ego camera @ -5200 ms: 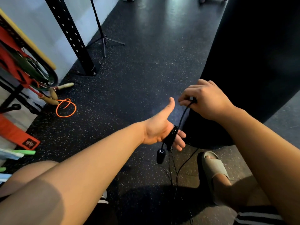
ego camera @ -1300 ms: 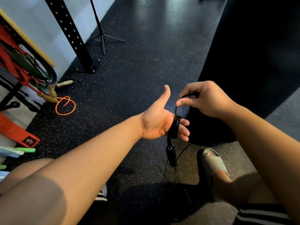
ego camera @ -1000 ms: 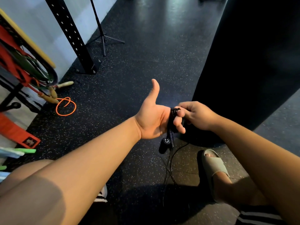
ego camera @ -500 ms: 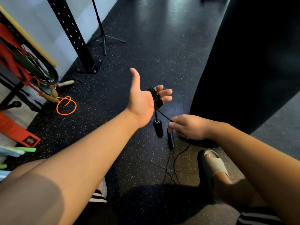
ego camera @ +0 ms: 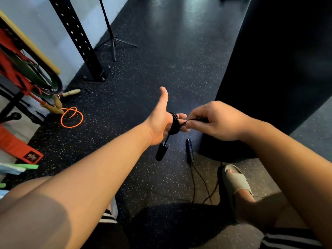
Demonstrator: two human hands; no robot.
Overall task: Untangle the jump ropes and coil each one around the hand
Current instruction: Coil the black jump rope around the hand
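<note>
From the head view we see a black speckled rubber floor [ego camera: 161, 60] with pale light reflected at its far end. A white wall [ego camera: 36, 24] runs along the left, with a perforated black upright [ego camera: 79, 40] and a tripod stand [ego camera: 112, 38] beside it. A large dark block [ego camera: 278, 60] fills the right.

Our left hand [ego camera: 159, 123] is held flat with the thumb up, and the black jump rope [ego camera: 174, 123] is coiled round its fingers. One handle [ego camera: 161, 151] dangles below. Our right hand [ego camera: 215, 121] pinches the cord just beside the coil.

An orange rope [ego camera: 71, 117] lies looped by the rack of bands [ego camera: 27, 72].
</note>
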